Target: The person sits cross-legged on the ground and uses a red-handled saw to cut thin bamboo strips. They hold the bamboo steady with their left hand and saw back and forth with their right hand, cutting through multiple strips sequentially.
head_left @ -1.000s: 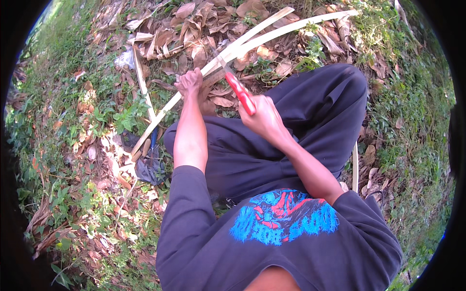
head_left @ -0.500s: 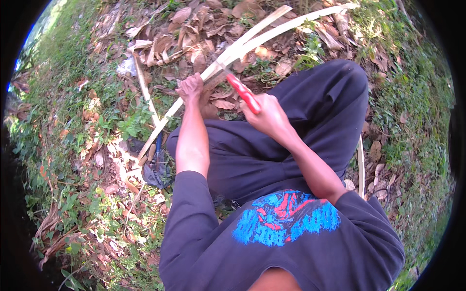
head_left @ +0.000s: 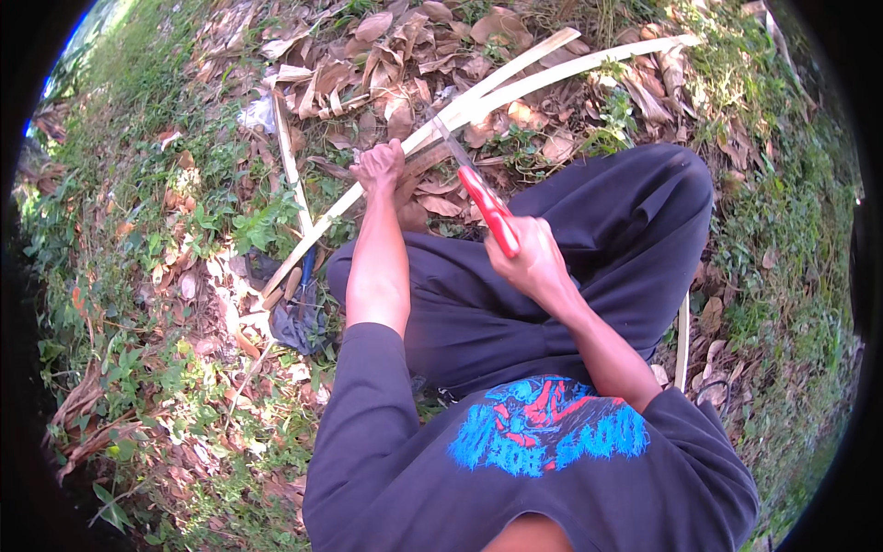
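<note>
My left hand (head_left: 379, 166) is closed round a long, pale split wood or bamboo strip (head_left: 324, 224) that slants from lower left to upper right. Past that hand the pale wood parts into two lengths, an upper one (head_left: 529, 61) and a longer, bowed one (head_left: 579, 65). In my right hand (head_left: 529, 253) is a hand saw (head_left: 486, 204), gripped by the rear of its red handle. Its narrow metal blade lies across the pale wood just beyond my left hand; the teeth are too small to make out.
I sit on leafy ground with my legs folded in dark trousers (head_left: 635, 212). Another pale stick (head_left: 288, 156) lies to the left, near a clear plastic scrap (head_left: 258, 114). A dark bag (head_left: 299, 324) and a blue-handled tool (head_left: 308, 265) rest by my knee. One strip (head_left: 682, 340) lies at right.
The whole view has shifted a little. My right hand has drawn the saw slightly back toward me, so more blade shows. My left hand keeps its grip on the strip.
</note>
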